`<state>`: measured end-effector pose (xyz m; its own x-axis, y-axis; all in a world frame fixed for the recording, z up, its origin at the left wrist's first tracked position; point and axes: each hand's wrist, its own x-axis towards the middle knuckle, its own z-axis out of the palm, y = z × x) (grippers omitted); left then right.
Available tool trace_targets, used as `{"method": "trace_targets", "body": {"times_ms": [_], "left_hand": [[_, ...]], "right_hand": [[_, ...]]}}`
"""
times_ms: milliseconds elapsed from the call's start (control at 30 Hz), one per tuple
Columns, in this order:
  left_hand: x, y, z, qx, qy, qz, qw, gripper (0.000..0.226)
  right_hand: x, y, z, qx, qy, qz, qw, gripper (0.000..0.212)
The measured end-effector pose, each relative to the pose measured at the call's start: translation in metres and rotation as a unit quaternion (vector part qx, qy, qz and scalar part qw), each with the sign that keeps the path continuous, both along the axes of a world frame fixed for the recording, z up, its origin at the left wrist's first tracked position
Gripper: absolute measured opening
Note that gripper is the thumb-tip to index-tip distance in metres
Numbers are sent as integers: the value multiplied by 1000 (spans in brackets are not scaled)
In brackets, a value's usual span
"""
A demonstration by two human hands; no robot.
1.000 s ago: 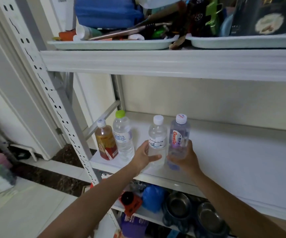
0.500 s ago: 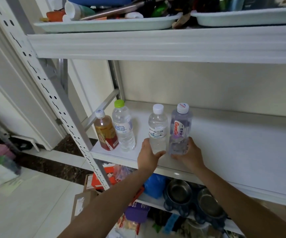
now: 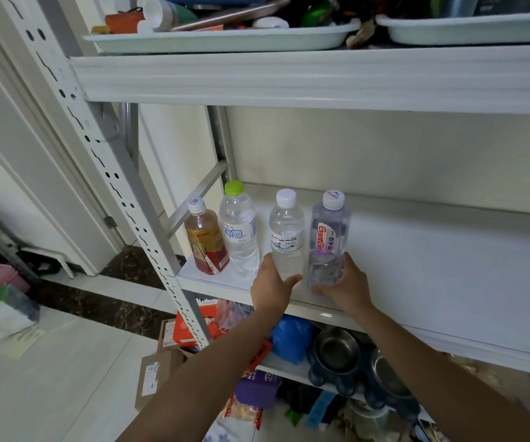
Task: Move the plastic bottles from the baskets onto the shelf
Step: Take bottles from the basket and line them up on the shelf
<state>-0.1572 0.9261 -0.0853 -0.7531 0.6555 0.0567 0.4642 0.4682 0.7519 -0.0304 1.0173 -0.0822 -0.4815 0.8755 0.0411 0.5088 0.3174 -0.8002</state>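
The white-capped clear bottle and the purple-tinted bottle stand upright side by side on the middle shelf, close to its front lip and nearly touching each other. The person's left hand wraps the lower part of the clear bottle, thumb across its front. The right hand curls round the base of the purple one.

Just to the left stand a green-capped water bottle and, at the shelf's left end, a brown tea bottle, the two almost touching. A narrow gap separates the green-capped bottle from the clear one. The tea bottle sits by the perforated corner post, so no room remains on that side. To the right of the purple bottle the white board runs bare to the frame's edge, and behind the row it is bare back to the wall. The upper shelf beam sits well above the caps and carries two trays of clutter. On the level below lie steel bowls and a blue bag.

A second ago the purple bottle leaned slightly and the left hand was looser round its bottle; now both bottles are straight and seated on the board. Since half a second ago little has changed.
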Motion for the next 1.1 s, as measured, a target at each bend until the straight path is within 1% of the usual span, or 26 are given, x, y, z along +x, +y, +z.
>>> {"method": "trace_targets", "body": {"times_ms": [267, 400, 533, 700, 800, 900, 967, 1000, 1033, 1100], "left_hand": [[-8, -4, 2, -28, 16, -7, 999, 61], [-8, -4, 3, -36, 12, -5, 999, 63], [-9, -3, 7, -48, 13, 2, 999, 59], [-12, -4, 12, -54, -16, 16, 998, 61], [-11, -7, 14, -65, -37, 6, 997, 57], [-7, -22, 11, -69, -50, -5, 996, 53], [-3, -39, 8, -76, -19, -22, 997, 57], [-3, -49, 5, -94, 21, -38, 995, 64], [-3, -60, 2, -122, 77, -61, 988, 72], [-6, -81, -3, -183, 194, -118, 957, 83]], "right_hand": [[-18, -5, -3, 12, -28, 10, 999, 62], [-16, -8, 0, 11, -24, 2, 1000, 74], [-16, -11, 4, 6, -39, 2, 999, 72], [-16, -15, 3, -1, -49, 2, 999, 72], [-9, -15, 4, 9, -96, 8, 995, 70], [8, -21, 1, 77, -161, 30, 983, 70], [23, -28, -4, 117, -209, 44, 970, 75], [31, -32, -8, 136, -243, 51, 959, 78], [39, -37, -12, 156, -279, 59, 946, 82], [51, -51, -19, 181, -331, 72, 923, 91]]}}
